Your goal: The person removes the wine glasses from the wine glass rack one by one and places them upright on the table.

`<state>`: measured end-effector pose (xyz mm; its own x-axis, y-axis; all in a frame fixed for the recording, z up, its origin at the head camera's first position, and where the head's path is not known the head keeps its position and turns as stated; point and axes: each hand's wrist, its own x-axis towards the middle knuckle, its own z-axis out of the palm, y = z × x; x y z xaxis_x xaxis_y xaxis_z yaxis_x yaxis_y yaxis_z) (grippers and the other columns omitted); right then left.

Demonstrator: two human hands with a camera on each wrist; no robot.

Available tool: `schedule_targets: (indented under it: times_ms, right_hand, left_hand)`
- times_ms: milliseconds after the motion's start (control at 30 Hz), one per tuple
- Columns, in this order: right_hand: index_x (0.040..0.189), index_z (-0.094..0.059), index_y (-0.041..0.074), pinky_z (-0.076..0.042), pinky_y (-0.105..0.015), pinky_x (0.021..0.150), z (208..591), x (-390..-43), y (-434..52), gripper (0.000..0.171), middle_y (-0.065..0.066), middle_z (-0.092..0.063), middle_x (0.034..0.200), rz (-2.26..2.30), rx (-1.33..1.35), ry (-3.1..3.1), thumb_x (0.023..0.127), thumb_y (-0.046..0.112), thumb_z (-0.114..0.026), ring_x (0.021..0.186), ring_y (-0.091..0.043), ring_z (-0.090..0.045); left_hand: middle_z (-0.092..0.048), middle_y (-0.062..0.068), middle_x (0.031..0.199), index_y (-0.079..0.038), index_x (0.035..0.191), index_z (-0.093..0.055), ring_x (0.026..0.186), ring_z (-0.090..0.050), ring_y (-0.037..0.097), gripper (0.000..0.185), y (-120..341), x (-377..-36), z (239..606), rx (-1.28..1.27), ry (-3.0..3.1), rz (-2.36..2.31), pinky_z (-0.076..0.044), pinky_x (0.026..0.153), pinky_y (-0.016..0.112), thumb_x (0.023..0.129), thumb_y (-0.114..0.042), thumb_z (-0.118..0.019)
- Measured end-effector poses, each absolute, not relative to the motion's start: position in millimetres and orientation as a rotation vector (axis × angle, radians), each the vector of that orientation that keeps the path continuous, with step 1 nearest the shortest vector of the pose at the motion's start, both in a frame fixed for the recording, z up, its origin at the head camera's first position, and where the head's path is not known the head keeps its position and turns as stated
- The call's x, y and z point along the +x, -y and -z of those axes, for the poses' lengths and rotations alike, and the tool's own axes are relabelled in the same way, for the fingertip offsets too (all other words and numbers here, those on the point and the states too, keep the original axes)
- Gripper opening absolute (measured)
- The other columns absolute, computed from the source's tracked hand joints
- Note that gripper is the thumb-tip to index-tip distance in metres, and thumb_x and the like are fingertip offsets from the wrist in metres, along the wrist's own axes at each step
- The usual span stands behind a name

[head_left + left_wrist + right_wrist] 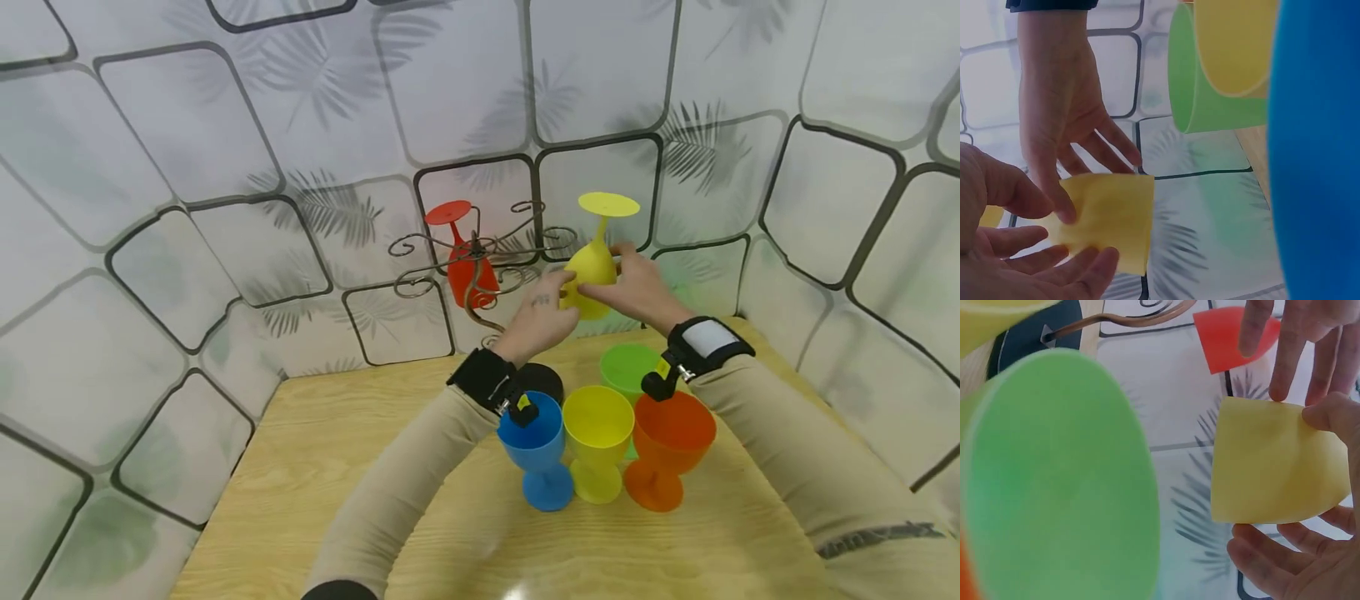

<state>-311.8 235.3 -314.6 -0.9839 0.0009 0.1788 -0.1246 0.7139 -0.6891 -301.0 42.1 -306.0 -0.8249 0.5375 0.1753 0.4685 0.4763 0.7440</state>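
A: From the head view, how far along is it?

B: I'd judge about a third. One red plastic goblet point(470, 271) already hangs upside down on the curly brown wire rack point(480, 250) at the far side of the wooden desk point(315, 467). An inverted yellow plastic goblet point(592, 262) is held just right of the rack, foot up, not yet hung as far as I can tell. Both grips are on its bowl: the left hand point(536, 321) from the near left, the right hand point(637, 287) from the right.

A: And what is left?

B: Four upright goblets stand near on the desk: a blue plastic goblet point(536, 450), a second yellow goblet point(597, 442), an orange plastic goblet point(667, 450) and a green plastic goblet point(628, 367) behind them.

A: The left wrist view?

B: The yellow bowl point(1110, 219) lies between both hands; the left hand's fingers point(1054, 275) cup it from below, and the right hand's thumb point(1060, 200) presses its side.

A: The right wrist view?

B: The bowl point(1272, 465) looks smooth, matte and opaque, rim facing left. The right hand point(1310, 550) curls round it, thumb on top, while the left hand's fingers point(1285, 362) touch its far edge. The red goblet point(1229, 334) hangs beyond.
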Motion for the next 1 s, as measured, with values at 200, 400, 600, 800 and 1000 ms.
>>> schedule_targets:
  times_ms: [200, 400, 600, 800, 1000]
  right_hand:
    - [0.153, -0.033, -0.003, -0.056, -0.052, 0.082, 304, -286, -243, 0.085, -0.033, -0.052, 0.136, -1.086, 0.162, 2.790, 0.093, 0.047, -0.069, 0.108, -0.044, -0.059]
    - [0.151, -0.036, -0.002, -0.058, -0.051, 0.080, 299, -265, -243, 0.083, -0.031, -0.057, 0.128, -1.041, 0.244, 2.776, 0.093, 0.046, -0.069, 0.104, -0.042, -0.064]
    - [0.154, -0.034, 0.004, -0.059, -0.047, 0.081, 295, -244, -241, 0.081, -0.026, -0.059, 0.129, -1.120, 0.290, 2.801, 0.095, 0.046, -0.068, 0.103, -0.038, -0.067]
    - [0.158, -0.031, 0.006, -0.061, -0.048, 0.078, 290, -226, -237, 0.082, -0.025, -0.057, 0.136, -1.120, 0.335, 2.783, 0.096, 0.046, -0.066, 0.101, -0.038, -0.070]
    - [0.158, -0.030, 0.003, -0.060, -0.054, 0.085, 290, -205, -232, 0.079, -0.026, -0.051, 0.143, -1.154, 0.371, 2.740, 0.099, 0.042, -0.065, 0.102, -0.039, -0.071]
  left_hand:
    - [-0.048, 0.014, 0.148, -0.005, 0.152, -0.044, 0.126, -0.055, 0.026, 0.052, -38, -297, 304, 1.016, -2.635, -1.350, -0.054, 0.092, 0.026, 0.101, -0.010, -0.055]
    - [-0.050, 0.014, 0.143, -0.004, 0.143, -0.048, 0.127, -0.053, 0.029, 0.048, -31, -293, 303, 1.144, -2.633, -1.381, -0.052, 0.100, 0.032, 0.099, -0.015, -0.064]
    - [-0.049, 0.012, 0.149, -0.007, 0.144, -0.045, 0.138, -0.046, 0.028, 0.059, -22, -279, 308, 1.234, -2.642, -1.367, -0.048, 0.109, 0.038, 0.094, -0.020, -0.072]
    - [-0.047, 0.009, 0.151, -0.010, 0.145, -0.043, 0.136, -0.050, 0.029, 0.062, -16, -269, 309, 1.275, -2.575, -1.446, -0.050, 0.105, 0.042, 0.092, -0.017, -0.075]
    - [-0.047, 0.011, 0.153, -0.013, 0.145, -0.039, 0.136, -0.052, 0.029, 0.066, -9, -259, 310, 1.371, -2.419, -1.527, -0.051, 0.106, 0.043, 0.091, -0.015, -0.076]
